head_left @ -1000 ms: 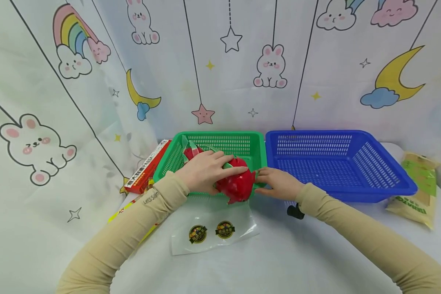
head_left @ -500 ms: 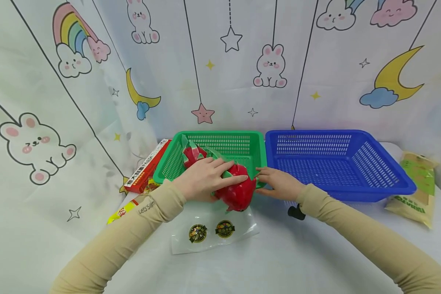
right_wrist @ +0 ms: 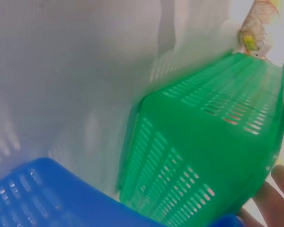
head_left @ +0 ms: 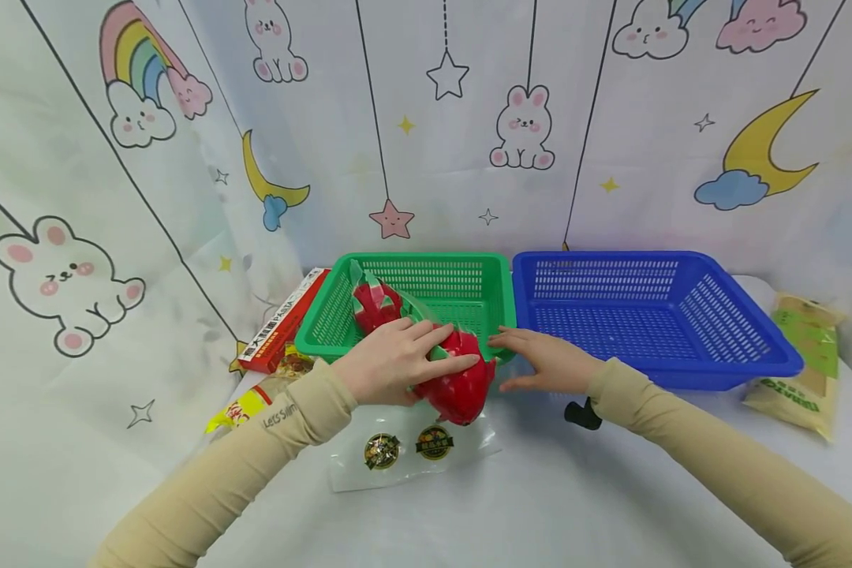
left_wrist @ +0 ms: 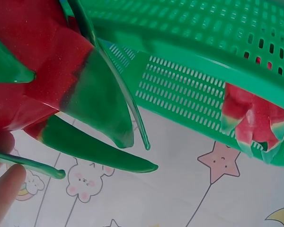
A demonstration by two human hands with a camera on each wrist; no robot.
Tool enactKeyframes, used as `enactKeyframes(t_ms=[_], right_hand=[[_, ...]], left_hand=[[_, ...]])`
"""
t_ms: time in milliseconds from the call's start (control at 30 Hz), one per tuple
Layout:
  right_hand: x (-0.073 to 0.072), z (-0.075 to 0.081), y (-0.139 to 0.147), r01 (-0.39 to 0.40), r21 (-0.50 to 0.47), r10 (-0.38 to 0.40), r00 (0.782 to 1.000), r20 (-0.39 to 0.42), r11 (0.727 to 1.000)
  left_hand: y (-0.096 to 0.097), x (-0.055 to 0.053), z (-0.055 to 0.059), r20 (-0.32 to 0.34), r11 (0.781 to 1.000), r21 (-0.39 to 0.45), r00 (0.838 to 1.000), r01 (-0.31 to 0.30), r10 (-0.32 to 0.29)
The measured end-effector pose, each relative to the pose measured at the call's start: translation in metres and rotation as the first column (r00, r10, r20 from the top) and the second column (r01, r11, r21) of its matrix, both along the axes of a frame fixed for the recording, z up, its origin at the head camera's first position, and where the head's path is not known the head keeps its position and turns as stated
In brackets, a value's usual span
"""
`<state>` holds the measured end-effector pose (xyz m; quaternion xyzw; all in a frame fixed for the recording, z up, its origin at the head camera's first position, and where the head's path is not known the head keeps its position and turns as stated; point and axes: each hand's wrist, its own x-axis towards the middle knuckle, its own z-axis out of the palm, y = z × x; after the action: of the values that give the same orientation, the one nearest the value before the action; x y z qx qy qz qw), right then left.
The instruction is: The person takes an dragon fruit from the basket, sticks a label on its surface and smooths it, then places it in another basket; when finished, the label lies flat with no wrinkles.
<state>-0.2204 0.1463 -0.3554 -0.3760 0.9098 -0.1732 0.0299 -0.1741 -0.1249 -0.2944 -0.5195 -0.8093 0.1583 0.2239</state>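
Left edge of table, centre-left of frame: red box (head_left: pixel 278 325) lying slantwise against the green basket (head_left: pixel 440 276); below it, yellow-and-clear packet (head_left: pixel 244 406), partly behind the sleeve. Green basket mid-frame, smaller dragon fruit (head_left: pixel 378 304) in its left end, scales tipped green.

Left hand (head_left: pixel 390 363), just below centre, grips the larger dragon fruit (head_left: pixel 463 388), fingers curled over it. This fruit sits at centre, at the basket's near edge, its lower end above a clear plastic bag (head_left: pixel 406 475) with two round labels.

Right hand (head_left: pixel 547 363), right of centre: fingers extended, thumb spread wide, nothing held; fingertips at the green rim, contact uncertain. Black object (head_left: pixel 582 415) below the wrist. Blue basket (head_left: pixel 603 331) centre-right; beige-and-green packet (head_left: pixel 798 367) at far right.
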Motion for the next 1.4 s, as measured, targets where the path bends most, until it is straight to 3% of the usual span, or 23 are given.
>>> enactKeyframes(t_ms=[233,433,733,1033,1400], right_hand=[[0.01,0.003,0.0,-0.029,-0.101,0.042,0.99,0.131,0.994],[0.019,0.006,-0.001,-0.066,-0.183,0.097,0.981,0.168,0.981],[0.03,0.007,0.002,-0.086,-0.206,0.116,0.983,0.14,0.975],[0.049,0.006,0.014,-0.103,-0.214,0.133,0.982,0.133,0.971],[0.07,-0.005,0.038,-0.092,-0.201,0.121,0.984,0.134,0.975]], left_hand=[[0.001,0.003,-0.004,-0.037,0.999,-0.006,0.999,0.033,-0.033],[0.004,0.006,-0.007,-0.068,0.996,0.018,0.994,0.093,-0.091],[0.013,0.016,-0.012,-0.124,0.983,0.053,0.978,0.174,-0.166],[0.026,0.031,-0.025,-0.263,0.962,0.068,0.935,0.265,-0.239],[0.043,0.046,-0.039,-0.26,0.934,0.131,0.92,0.334,-0.293]])
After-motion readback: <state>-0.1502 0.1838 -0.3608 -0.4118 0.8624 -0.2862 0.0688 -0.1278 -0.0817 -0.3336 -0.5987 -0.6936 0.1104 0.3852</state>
